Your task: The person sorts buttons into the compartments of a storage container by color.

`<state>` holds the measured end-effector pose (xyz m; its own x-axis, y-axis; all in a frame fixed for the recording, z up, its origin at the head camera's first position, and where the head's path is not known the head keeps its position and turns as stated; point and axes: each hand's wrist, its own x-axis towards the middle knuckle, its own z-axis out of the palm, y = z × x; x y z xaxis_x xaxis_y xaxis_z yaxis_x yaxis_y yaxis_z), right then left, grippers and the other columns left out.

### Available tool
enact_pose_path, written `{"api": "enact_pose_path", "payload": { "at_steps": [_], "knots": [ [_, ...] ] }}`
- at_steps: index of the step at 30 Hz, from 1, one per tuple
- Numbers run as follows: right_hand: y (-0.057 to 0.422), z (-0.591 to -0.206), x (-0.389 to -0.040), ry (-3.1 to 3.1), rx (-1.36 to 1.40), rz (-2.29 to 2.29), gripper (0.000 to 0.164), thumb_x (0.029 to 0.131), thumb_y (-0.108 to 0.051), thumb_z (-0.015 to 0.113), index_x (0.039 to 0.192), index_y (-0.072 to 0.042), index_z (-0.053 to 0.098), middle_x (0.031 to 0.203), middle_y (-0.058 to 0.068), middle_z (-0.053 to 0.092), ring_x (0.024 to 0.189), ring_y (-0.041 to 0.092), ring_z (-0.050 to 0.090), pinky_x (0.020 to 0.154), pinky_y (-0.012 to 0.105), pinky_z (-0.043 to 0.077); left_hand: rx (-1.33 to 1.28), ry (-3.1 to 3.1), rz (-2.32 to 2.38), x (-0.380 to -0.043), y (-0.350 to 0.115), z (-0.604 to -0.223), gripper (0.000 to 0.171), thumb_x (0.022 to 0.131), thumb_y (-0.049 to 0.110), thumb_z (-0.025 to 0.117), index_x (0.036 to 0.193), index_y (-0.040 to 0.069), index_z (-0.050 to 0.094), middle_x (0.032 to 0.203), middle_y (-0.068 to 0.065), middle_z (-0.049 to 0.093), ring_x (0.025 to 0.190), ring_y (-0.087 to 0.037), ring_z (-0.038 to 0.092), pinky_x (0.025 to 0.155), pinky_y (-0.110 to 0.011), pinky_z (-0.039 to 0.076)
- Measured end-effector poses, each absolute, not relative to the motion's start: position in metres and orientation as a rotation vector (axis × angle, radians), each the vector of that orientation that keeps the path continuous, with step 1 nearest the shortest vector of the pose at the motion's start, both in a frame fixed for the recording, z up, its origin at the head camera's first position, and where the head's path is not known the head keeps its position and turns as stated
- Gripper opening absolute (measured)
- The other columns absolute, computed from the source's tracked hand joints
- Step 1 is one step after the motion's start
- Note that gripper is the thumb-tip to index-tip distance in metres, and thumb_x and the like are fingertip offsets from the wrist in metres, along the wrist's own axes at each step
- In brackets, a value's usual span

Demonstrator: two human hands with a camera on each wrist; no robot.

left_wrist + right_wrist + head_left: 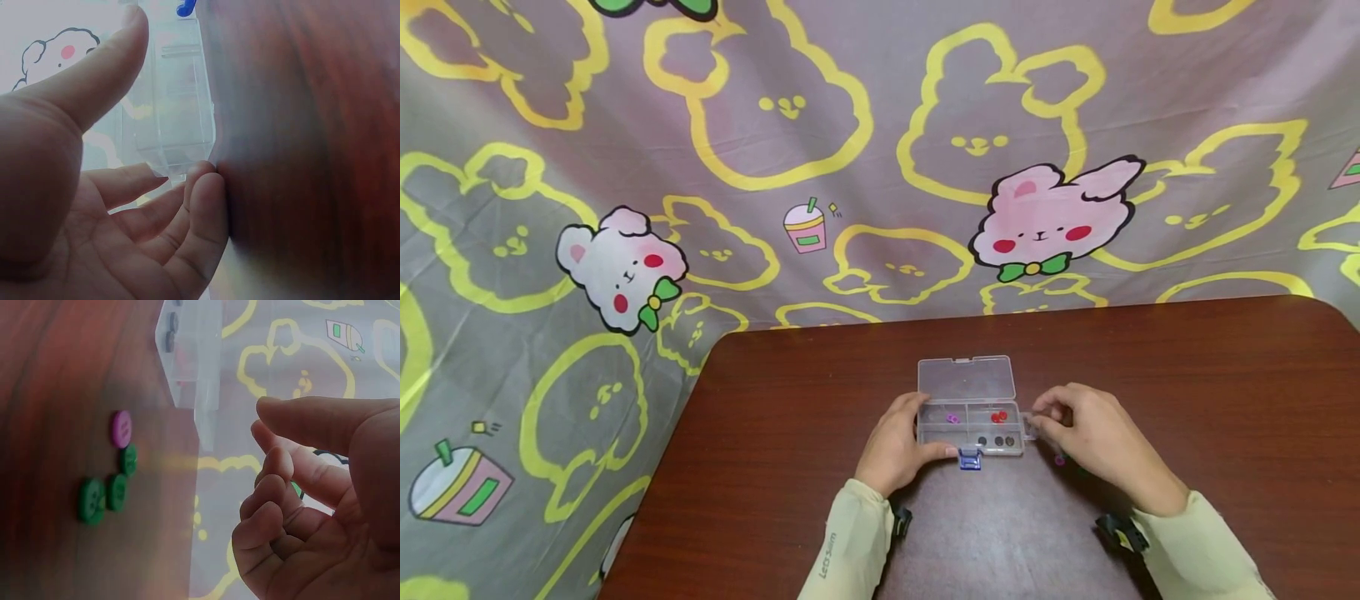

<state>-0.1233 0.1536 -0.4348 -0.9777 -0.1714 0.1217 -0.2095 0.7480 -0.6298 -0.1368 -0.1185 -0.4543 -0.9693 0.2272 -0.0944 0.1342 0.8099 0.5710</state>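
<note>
A clear plastic compartment box (942,435) lies on the table with its lid (966,379) laid back. Purple buttons (952,418) sit in its back left compartment, red buttons (999,417) in the back right, dark buttons (998,441) in front. My left hand (895,446) grips the box's left end, thumb along the front near a blue latch (970,460). At the right end, a clear flap (205,419) sticks out. Beside it is my right hand (1093,433), thumb and index fingertips close together, other fingers loosely curled, nothing visible between them.
On the table below my right hand lie a purple button (122,429) and green buttons (92,501). The brown wooden table (790,467) extends to both sides of the box. A patterned cloth (880,150) hangs behind its far edge.
</note>
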Motion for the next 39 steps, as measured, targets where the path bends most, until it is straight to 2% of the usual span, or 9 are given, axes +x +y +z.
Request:
{"api": "enact_pose_path", "payload": {
  "at_steps": [18,28,39],
  "knots": [
    [0.17,-0.448,-0.11,-2.966,0.331,1.101,0.011,0.084,-0.022,0.083,0.085,-0.019,0.073,0.072,-0.009,0.052,0.065,0.005,0.046,0.059,0.025,0.038,0.276,2.817,0.89,-0.137,-0.12,-0.454,0.088,0.077,0.046,0.086,0.148,0.01,0.049,0.152,-0.009,0.046,0.136,-0.029,0.047,0.109,-0.047,0.043],
    [0.176,-0.456,-0.106,-2.985,0.356,1.176,0.01,0.081,-0.018,0.083,0.086,-0.02,0.074,0.072,-0.011,0.054,0.065,0.002,0.047,0.06,0.023,0.039,0.279,2.813,0.901,-0.137,-0.12,-0.454,0.088,0.077,0.046,0.086,0.148,0.01,0.049,0.152,-0.009,0.046,0.136,-0.028,0.047,0.109,-0.046,0.042],
    [0.181,-0.46,-0.105,-3.034,0.332,1.282,0.012,0.08,-0.013,0.083,0.088,-0.017,0.075,0.072,-0.008,0.054,0.065,0.004,0.047,0.059,0.023,0.039,0.27,2.807,0.901,-0.137,-0.12,-0.454,0.088,0.077,0.047,0.086,0.149,0.011,0.049,0.152,-0.009,0.045,0.136,-0.029,0.048,0.109,-0.047,0.043]
  ]
}}
